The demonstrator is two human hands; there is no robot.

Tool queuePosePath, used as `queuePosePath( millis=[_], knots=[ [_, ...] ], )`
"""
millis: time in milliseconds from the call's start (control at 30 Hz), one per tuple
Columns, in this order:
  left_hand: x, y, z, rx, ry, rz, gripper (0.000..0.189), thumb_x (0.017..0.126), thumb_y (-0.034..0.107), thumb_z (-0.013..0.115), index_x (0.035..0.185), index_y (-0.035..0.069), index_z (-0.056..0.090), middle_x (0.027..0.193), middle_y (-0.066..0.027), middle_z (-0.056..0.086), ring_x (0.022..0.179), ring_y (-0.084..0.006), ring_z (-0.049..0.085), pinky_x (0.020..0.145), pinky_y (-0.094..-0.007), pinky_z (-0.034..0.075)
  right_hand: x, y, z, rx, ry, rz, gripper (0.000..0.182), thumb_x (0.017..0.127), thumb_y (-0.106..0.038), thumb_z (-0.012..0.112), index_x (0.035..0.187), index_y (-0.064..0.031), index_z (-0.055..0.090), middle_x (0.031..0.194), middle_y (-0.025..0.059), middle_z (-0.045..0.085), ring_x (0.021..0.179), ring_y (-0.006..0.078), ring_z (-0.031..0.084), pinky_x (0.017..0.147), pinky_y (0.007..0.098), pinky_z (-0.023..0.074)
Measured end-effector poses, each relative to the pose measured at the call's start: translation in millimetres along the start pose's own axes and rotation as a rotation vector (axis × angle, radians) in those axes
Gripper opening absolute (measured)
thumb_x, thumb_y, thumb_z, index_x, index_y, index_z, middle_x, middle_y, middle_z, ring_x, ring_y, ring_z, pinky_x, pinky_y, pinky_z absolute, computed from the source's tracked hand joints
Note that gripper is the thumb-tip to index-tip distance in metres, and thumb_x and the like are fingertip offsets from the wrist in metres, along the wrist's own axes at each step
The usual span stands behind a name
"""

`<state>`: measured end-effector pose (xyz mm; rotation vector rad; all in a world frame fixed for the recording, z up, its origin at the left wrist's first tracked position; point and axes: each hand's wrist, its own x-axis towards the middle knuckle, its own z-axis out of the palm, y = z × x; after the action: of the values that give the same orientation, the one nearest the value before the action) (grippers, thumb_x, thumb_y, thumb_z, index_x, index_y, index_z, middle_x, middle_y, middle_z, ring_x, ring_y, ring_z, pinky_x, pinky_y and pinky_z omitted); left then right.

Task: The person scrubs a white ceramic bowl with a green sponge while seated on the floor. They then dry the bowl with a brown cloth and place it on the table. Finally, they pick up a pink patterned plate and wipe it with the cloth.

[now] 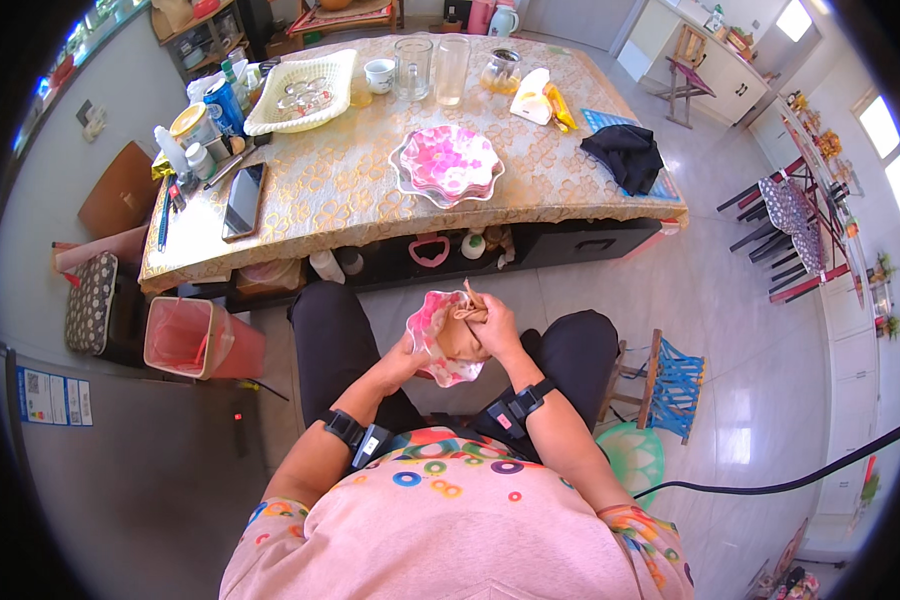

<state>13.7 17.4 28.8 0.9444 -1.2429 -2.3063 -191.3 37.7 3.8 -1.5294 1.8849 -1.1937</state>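
Above my lap, my left hand [407, 356] grips the rim of a pink floral dish with a wavy edge [429, 315]. My right hand [497, 327] holds a bunched tan cloth [459, 339] against the inside of that dish. Part of the cloth sticks up past my right fingers, and the fingertips are partly hidden by it. On the table ahead, a stack of similar pink floral wavy dishes [450, 161] stands near the front edge.
The table [330, 202] has a patterned cloth. On it are a smartphone [244, 201], a cream basket [300, 94], glasses [414, 69], a tissue pack [532, 97] and a black cloth [626, 157]. A red bin [232, 341] stands left; a folding stool [671, 386] stands right.
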Motion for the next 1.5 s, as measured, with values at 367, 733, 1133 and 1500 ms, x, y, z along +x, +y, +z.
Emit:
queuePosePath(
  millis=[367, 733, 1133, 1500],
  knots=[
    [8.6, -11.2, 6.6, 0.021, 0.114, 0.241, 0.077, 0.072, 0.005, 0.059, 0.134, 0.015, 0.015, 0.120, -0.0047, 0.042, 0.105, -0.0189, 0.048, 0.078, -0.0346, 0.048, -8.4, -2.2, 16.0, -0.089, 0.082, 0.328, 0.030, 0.070, -0.019, 0.065, 0.094, -0.0036, 0.056, 0.083, 0.0173, 0.062, 0.081, 0.0334, 0.060, 0.068, 0.0367, 0.0475],
    [2.8, 4.5, -0.3, 0.063, 0.101, -0.049, 0.071, 0.066, 0.001, 0.054, 0.129, 0.016, 0.026, 0.109, -0.0044, 0.050, 0.095, -0.0178, 0.054, 0.067, -0.0301, 0.050, -3.0, 1.5, 1.3, -0.062, 0.024, 0.122, 0.034, 0.065, -0.016, 0.068, 0.094, -0.0021, 0.058, 0.084, 0.0189, 0.061, 0.080, 0.0337, 0.060, 0.069, 0.0362, 0.0478],
    [7.9, -7.1, 6.6, -0.072, 0.156, 0.128, 0.073, 0.070, 0.000, 0.053, 0.132, 0.016, 0.018, 0.115, -0.0060, 0.046, 0.094, -0.0204, 0.056, 0.068, -0.0331, 0.052, -5.7, 5.6, 10.8, -0.041, 0.051, 0.284, 0.032, 0.066, -0.019, 0.067, 0.092, -0.0030, 0.059, 0.080, 0.0186, 0.062, 0.079, 0.0334, 0.060, 0.069, 0.0370, 0.0477],
    [3.5, -5.0, 5.4, -0.008, 0.044, -0.072, 0.068, 0.071, 0.006, 0.057, 0.130, 0.015, 0.025, 0.107, -0.0043, 0.052, 0.089, -0.0173, 0.057, 0.065, -0.0321, 0.051, 0.5, 6.1, 2.1, -0.045, -0.033, 0.050, 0.034, 0.064, -0.007, 0.066, 0.096, -0.0036, 0.057, 0.085, 0.0152, 0.062, 0.078, 0.0302, 0.061, 0.068, 0.0317, 0.0478]
  ],
)
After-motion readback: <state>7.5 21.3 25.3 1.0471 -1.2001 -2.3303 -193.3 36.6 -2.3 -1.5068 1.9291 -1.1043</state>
